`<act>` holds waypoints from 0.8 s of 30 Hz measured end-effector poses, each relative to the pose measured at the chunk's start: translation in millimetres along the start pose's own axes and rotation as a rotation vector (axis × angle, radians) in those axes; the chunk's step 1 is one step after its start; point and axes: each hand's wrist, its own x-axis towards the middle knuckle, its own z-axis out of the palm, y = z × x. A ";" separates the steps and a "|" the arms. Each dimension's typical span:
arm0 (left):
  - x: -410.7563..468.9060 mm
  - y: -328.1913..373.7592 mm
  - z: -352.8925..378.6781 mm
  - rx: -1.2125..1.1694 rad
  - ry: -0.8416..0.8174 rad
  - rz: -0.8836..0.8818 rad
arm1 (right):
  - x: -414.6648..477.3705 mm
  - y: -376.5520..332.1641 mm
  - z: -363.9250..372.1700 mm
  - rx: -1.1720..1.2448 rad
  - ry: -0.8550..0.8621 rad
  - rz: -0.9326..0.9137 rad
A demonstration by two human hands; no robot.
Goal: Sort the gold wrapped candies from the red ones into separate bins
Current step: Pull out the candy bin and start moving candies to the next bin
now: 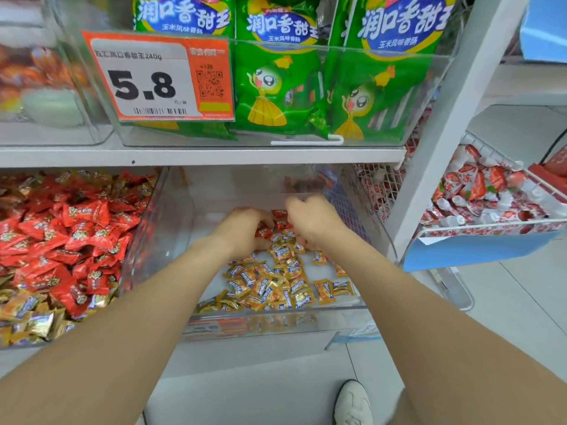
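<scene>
Left grip [245, 223] curled round red candies [264, 232], right grip [310, 219] curled, contents I cannot tell, both over gold candies [276, 283] in clear bin [159, 240]

Centre bin [171, 216], clear: gold candies [276, 286] lie loose across its front floor, a few red candies [280, 223] behind. Left bin [27, 342] holds a red heap [76, 228], gold at lower left

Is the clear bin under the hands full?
No, sparsely filled: gold candies and few red candies leave much of the bin floor bare.

Shop: price tag [159, 78] on shelf bin, packaged snacks [276, 72], bulk candy bins [159, 216].
</scene>
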 end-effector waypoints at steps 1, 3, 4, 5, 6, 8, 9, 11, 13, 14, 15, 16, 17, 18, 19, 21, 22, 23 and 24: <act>-1.0 -1.0 -0.9 -0.001 -0.001 0.010 | 4.7 -0.2 1.9 0.016 0.012 -0.007; -2.1 -2.2 -0.3 0.008 0.003 0.021 | 14.0 -0.2 4.2 0.135 0.010 -0.018; -2.6 -2.8 0.2 0.007 0.000 0.020 | 18.9 -0.2 5.1 0.192 0.014 -0.025; -3.1 -3.4 0.4 -0.004 -0.001 0.015 | 22.4 -0.9 5.5 0.223 0.020 -0.035; -3.9 -4.3 0.5 -0.023 -0.002 0.009 | 30.9 2.4 7.8 0.202 0.029 -0.056; -6.3 -6.1 -0.3 -0.072 -0.001 -0.014 | 43.7 8.9 9.2 0.001 0.073 -0.140; -7.5 -7.2 -0.8 -0.094 0.001 -0.022 | 47.0 11.6 9.7 -0.142 0.090 -0.182; -10.1 -8.3 -2.8 -0.118 0.003 -0.033 | 47.8 12.8 8.8 -0.419 0.088 -0.225; -10.4 -11.0 -2.9 -0.131 0.012 -0.041 | 47.7 12.7 9.9 -0.558 0.044 -0.242; -10.5 -12.1 -2.4 -0.134 0.018 -0.045 | 47.6 12.7 11.6 -0.588 0.013 -0.258; -10.6 -13.1 -1.7 -0.133 0.026 -0.047 | 48.5 13.6 14.7 -0.613 -0.018 -0.292; -11.4 -13.7 -0.6 -0.125 0.030 -0.050 | 50.4 15.8 19.1 -0.644 -0.057 -0.325; -12.3 -14.1 0.8 -0.117 0.033 -0.053 | 52.3 18.8 22.8 -0.680 -0.097 -0.347; -14.1 -14.0 1.6 -0.101 0.029 -0.055 | 53.1 20.7 25.4 -0.713 -0.138 -0.341; -15.4 -14.8 2.9 -0.084 0.032 -0.053 | 54.6 22.5 27.0 -0.743 -0.165 -0.331; -17.6 -14.8 4.4 -0.061 0.047 -0.060 | 57.3 25.5 27.2 -0.788 -0.179 -0.314; -17.7 -14.3 4.7 -0.063 0.064 -0.071 | 57.8 26.9 26.7 -0.818 -0.179 -0.308; -17.3 -14.7 5.2 -0.074 0.089 -0.076 | 58.4 28.1 26.4 -0.849 -0.176 -0.308; -17.5 -13.9 4.7 -0.096 0.107 -0.089 | 58.9 29.1 25.5 -0.874 -0.172 -0.305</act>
